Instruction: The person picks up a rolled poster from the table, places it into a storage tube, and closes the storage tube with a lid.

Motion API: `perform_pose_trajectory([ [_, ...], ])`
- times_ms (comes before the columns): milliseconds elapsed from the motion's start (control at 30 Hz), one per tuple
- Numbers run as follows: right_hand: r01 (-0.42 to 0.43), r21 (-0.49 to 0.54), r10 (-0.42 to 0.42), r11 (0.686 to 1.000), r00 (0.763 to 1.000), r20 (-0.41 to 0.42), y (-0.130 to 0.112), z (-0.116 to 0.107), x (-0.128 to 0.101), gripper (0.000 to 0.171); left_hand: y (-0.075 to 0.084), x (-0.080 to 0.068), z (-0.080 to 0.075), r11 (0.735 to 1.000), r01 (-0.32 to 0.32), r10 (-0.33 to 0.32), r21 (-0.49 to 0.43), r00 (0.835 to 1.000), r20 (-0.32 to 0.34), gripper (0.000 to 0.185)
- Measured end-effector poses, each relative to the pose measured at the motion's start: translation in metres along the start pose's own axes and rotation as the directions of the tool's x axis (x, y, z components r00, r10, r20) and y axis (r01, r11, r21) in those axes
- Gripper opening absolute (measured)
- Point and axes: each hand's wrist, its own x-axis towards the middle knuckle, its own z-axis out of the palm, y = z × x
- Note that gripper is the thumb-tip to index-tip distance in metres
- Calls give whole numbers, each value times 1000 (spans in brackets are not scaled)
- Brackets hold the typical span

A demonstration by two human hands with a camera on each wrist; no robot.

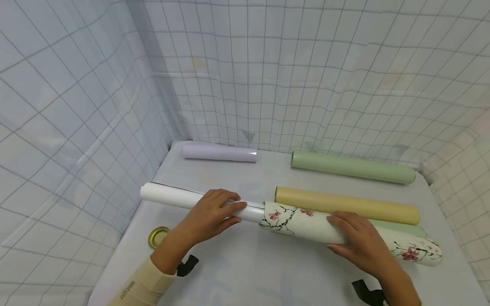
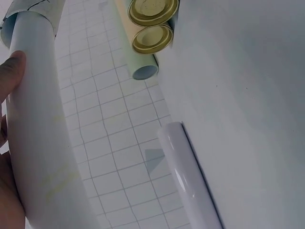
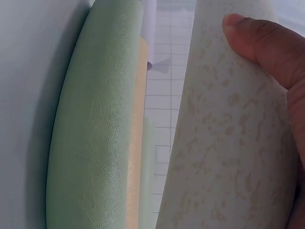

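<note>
A white roll [image 1: 168, 197] lies across the table [image 1: 252, 272], and its right end goes into the left end of a floral-print roll [image 1: 302, 221]. My left hand [image 1: 218, 210] grips the white roll near that joint, fingers curled over the top. In the left wrist view the white roll [image 2: 33, 143] fills the left side with my thumb [image 2: 12, 71] pressed on it. My right hand [image 1: 352, 236] grips the floral roll at its middle. The right wrist view shows its speckled surface [image 3: 224, 143] under my thumb [image 3: 267, 47].
A yellow roll [image 1: 344, 205] and a pale green roll [image 1: 405, 229] lie just behind the floral one. Farther back are a green roll [image 1: 352, 168] and a lilac roll [image 1: 220, 153]. A gold lid [image 1: 158, 236] sits by the table's left edge. Gridded cloth walls [image 1: 76, 106] enclose the table.
</note>
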Motion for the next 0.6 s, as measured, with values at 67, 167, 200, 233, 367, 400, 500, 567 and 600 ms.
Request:
perform_pose_trajectory([
  [67, -7, -2, 7, 1000, 1000, 6, 0, 1, 0, 65, 1, 2, 0, 1000, -2, 2, 2, 1000, 3, 44],
  [167, -14, -6, 14, 1000, 1000, 14, 1, 3, 0, 66, 4, 4, 2, 1000, -3, 3, -4, 1000, 4, 44],
  [200, -15, -11, 15, 1000, 1000, 15, 1, 4, 0, 66, 4, 5, 3, 1000, -4, 4, -8, 1000, 0, 44],
  [233, -18, -13, 18, 1000, 1000, 19, 1, 4, 0, 66, 5, 5, 5, 1000, -6, 5, -11, 1000, -7, 44],
  [367, -17, -16, 17, 1000, 1000, 27, 0, 8, -1, 67, 8, 4, 13, 999, -5, 5, -31, 1000, -27, 46],
  [400, -14, -18, 15, 1000, 999, 30, -1, 9, -1, 67, 10, 4, 15, 999, -5, 4, -35, 1000, -27, 46],
  [500, -9, -14, 10, 1000, 999, 44, -2, 12, -1, 66, 14, 4, 21, 999, 10, -10, -52, 1000, -8, 44],
  [567, -6, -8, 6, 1000, 999, 49, -2, 14, -2, 64, 16, 4, 25, 998, 26, -25, -63, 1000, 13, 43],
  [600, -4, -5, 4, 1000, 999, 51, -2, 15, -2, 62, 17, 4, 27, 997, 37, -35, -71, 999, 23, 43],
])
